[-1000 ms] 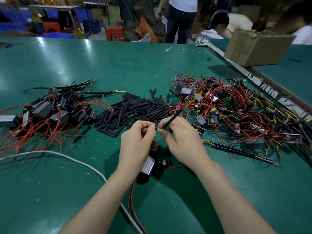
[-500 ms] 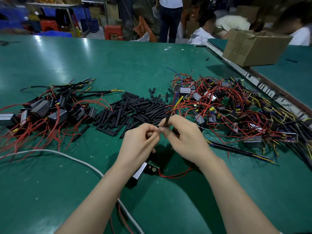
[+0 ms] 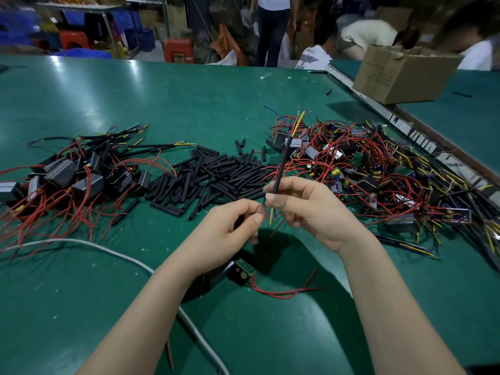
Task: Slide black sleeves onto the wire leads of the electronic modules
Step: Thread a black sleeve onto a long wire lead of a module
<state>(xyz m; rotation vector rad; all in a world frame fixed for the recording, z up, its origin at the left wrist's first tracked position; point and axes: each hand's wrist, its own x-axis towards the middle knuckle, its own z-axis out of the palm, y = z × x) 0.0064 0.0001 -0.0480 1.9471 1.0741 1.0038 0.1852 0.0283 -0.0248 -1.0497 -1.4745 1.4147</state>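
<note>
Since the earlier frame the black sleeve [image 3: 281, 165] has swung from a slant to nearly upright and ridden further down the wire leads [image 3: 297, 121], whose yellow and red tips now poke out of its top end. Its long axis runs up and away from the hands. The right hand [image 3: 311, 209] pinches its lower end between thumb and forefinger, and short yellow and blue wires show just below that pinch. The left hand [image 3: 230, 226], just beside it, has its fingers curled; whether it grips the leads cannot be told. The module [image 3: 239, 270] hangs or lies below the left wrist, above the green tabletop [image 3: 189, 104]. The next pull likely runs along that axis, toward the module. Loose sleeves [image 3: 205, 174] are piled behind.
</note>
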